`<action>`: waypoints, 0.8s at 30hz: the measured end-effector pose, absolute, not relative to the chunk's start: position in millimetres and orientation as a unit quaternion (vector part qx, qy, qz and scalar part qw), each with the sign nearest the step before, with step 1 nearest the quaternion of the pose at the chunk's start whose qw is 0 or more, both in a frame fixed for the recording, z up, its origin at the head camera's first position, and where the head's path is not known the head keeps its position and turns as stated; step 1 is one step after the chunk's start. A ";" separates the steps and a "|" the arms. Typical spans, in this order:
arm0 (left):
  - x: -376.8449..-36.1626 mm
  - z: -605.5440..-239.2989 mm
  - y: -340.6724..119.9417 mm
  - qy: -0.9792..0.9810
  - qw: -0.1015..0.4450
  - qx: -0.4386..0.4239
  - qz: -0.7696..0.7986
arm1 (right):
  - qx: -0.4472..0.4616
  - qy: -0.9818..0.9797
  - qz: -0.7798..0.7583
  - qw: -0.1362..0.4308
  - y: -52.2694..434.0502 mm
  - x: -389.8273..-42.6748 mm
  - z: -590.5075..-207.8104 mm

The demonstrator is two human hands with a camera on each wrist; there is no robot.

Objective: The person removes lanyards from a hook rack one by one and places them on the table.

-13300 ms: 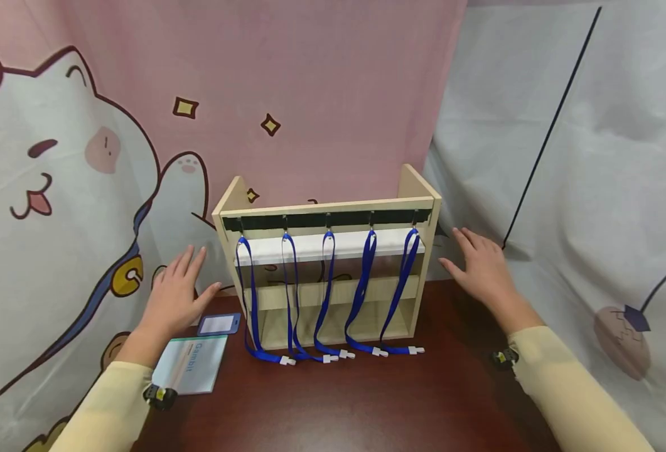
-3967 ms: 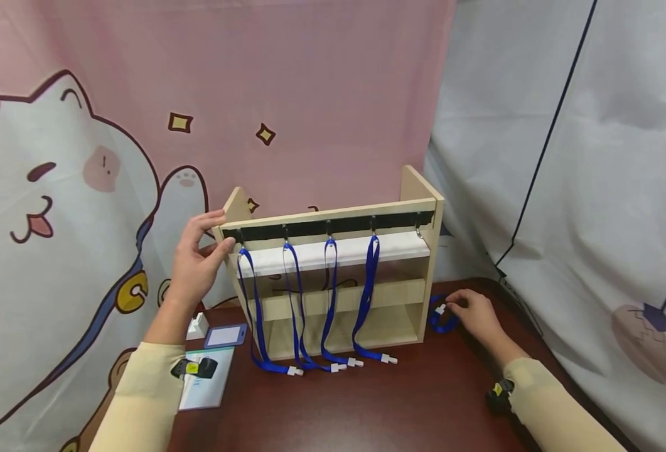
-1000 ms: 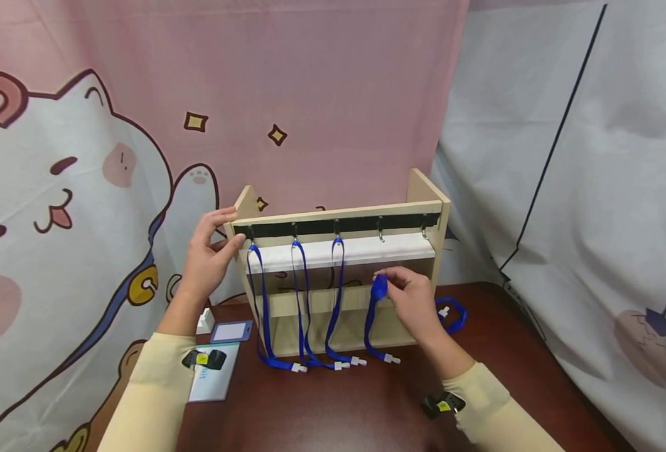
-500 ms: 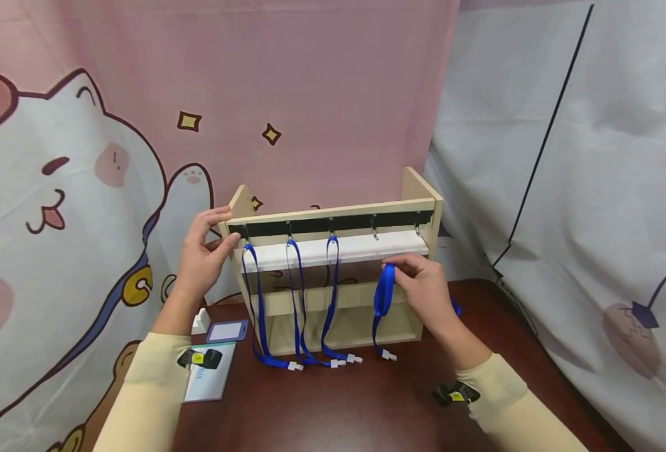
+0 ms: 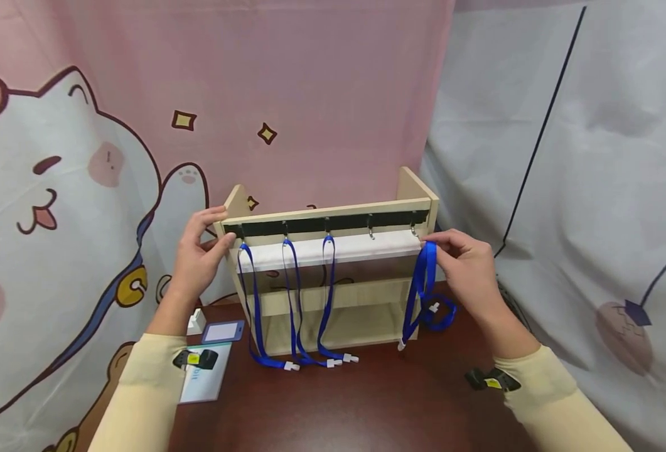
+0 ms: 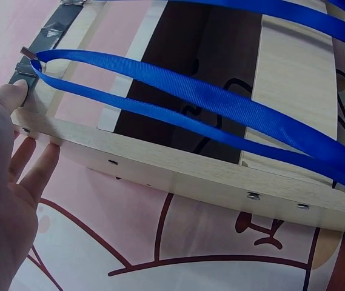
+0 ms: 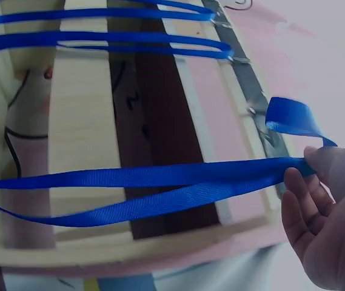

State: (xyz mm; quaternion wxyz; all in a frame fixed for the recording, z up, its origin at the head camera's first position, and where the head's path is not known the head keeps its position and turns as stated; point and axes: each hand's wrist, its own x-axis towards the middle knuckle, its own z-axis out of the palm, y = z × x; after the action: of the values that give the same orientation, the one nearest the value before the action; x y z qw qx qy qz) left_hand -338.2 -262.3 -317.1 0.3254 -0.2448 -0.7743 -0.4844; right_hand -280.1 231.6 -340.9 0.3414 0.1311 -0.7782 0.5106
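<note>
My left hand (image 5: 197,254) grips the upper left corner of the light wooden rack (image 5: 375,290), thumb on the black strip (image 5: 307,225) and fingers behind the side panel. Between thumb and fingertips my right hand (image 5: 471,270) pinches a blue lanyard (image 5: 430,257), its strap folded over and its white clip (image 5: 402,344) hanging low. This hand is beside the rightmost hook (image 5: 414,225), which is bare, as is the fourth hook (image 5: 370,227). Three blue lanyards hang from the left hooks, one being the leftmost lanyard (image 6: 178,91) in the left wrist view.
Another blue lanyard (image 5: 450,317) lies looped on the dark red table (image 5: 333,414), right of the rack. To the left are a blue badge holder (image 5: 223,331), a small white block (image 5: 196,321) and a light blue booklet (image 5: 201,383). Patterned cloth (image 5: 333,94) hangs behind.
Five lanyards hung earlier; one was laid on the table at right. My right hand then took the fourth off its hook and has carried it rightward. My left hand keeps its corner grip.
</note>
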 end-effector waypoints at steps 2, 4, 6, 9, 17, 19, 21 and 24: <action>-338.0 -317.2 -262.4 -0.776 0.326 -0.244 -0.482 | 0.139 -0.772 0.508 0.356 239.1 -279.1 -337.2; -337.8 -317.1 -262.5 -0.777 0.326 -0.243 -0.480 | 0.143 -0.769 0.501 0.371 247.0 -278.0 -333.9; -337.9 -317.2 -263.2 -0.779 0.325 -0.243 -0.477 | 0.142 -0.767 0.496 0.381 255.2 -277.6 -331.5; -337.5 -317.2 -263.0 -0.781 0.327 -0.242 -0.473 | 0.132 -0.773 0.480 0.392 268.5 -276.2 -329.1; -337.1 -317.0 -262.1 -0.783 0.326 -0.238 -0.473 | 0.088 -0.781 0.473 0.398 301.6 -275.5 -327.3; -337.0 -316.9 -262.5 -0.784 0.327 -0.236 -0.472 | 0.080 -0.783 0.468 0.403 308.1 -276.2 -325.9; -336.7 -316.3 -262.5 -0.784 0.328 -0.236 -0.470 | 0.074 -0.786 0.457 0.409 313.8 -276.7 -324.1; -336.2 -316.2 -262.8 -0.784 0.327 -0.235 -0.473 | 0.066 -0.790 0.445 0.415 322.3 -279.0 -322.9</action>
State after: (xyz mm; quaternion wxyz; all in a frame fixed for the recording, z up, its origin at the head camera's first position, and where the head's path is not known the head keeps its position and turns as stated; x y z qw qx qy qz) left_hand -336.2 -262.8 -316.2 0.3273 -0.2354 -0.7836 -0.4727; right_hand -279.0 322.3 -322.9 0.4154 0.0662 -0.7903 0.4455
